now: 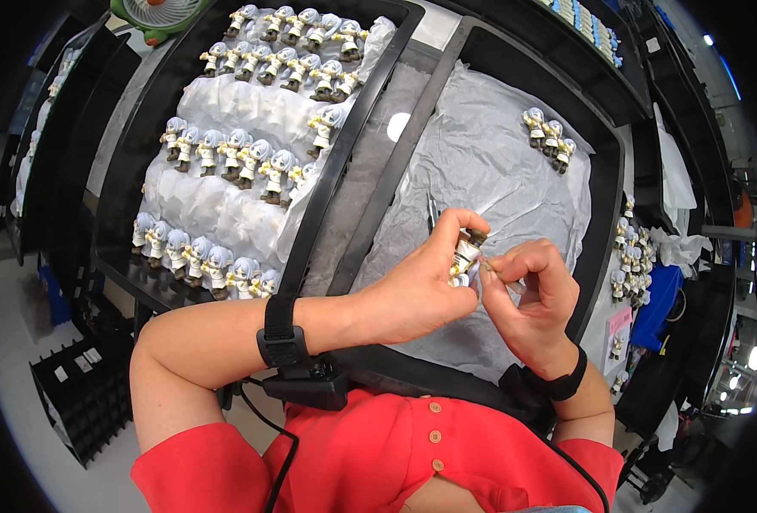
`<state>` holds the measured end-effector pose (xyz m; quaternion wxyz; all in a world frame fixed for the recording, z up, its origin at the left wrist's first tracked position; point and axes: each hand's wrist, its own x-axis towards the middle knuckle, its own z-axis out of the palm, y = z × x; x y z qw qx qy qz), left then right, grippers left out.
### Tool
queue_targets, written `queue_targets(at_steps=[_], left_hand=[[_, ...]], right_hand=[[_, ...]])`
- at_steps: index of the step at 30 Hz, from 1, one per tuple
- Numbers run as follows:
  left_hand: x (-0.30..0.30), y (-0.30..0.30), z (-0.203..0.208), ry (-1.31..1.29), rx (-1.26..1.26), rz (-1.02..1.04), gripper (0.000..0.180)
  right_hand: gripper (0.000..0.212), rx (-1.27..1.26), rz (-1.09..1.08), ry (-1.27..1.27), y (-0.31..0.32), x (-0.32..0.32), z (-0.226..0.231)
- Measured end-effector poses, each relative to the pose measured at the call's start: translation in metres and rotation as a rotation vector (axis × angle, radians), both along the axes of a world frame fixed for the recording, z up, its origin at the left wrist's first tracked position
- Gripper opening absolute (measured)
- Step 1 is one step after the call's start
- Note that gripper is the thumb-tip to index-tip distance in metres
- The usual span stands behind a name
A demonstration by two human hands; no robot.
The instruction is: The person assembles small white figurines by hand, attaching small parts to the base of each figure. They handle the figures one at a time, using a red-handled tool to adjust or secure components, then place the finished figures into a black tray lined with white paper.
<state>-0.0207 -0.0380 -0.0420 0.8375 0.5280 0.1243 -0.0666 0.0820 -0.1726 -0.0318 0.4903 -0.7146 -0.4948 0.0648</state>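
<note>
Bright lights (755, 357) shine at far right; pale floor (17, 363) shows at lower left.

No readable text or numbers anywhere in my view. Label spots I can see: low on my left, two small white rectangular labels (60, 374) on the black ribbed plastic crate (79, 406), too small to make out. Up on my right, one small white rectangular label (653, 44) on a dark shelf-like frame (671, 81), also unreadable. Over to my right, a pink rectangular card (618, 323) with a little pale figure showing against it; any lettering there is too small for me to read.
</note>
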Motion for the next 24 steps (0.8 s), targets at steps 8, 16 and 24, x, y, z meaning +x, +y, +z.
queue_targets(at_steps=[8, 16, 24], left_hand=[[0.0001, -0.0002, -0.0008, -0.019, 0.050, 0.003, 0.056], [0.0001, -0.0018, 0.0007, -0.028, 0.084, 0.000, 0.055], [-0.0007, -0.0010, 0.0036, 0.011, 0.062, -0.023, 0.055]], right_hand=[[0.022, 0.007, -0.016, -0.003, 0.0028, -0.0010, -0.0012], [0.022, 0.009, -0.010, -0.004, 0.0031, -0.0004, -0.0022], [0.022, -0.010, -0.017, -0.014, 0.0018, -0.0011, -0.0009]])
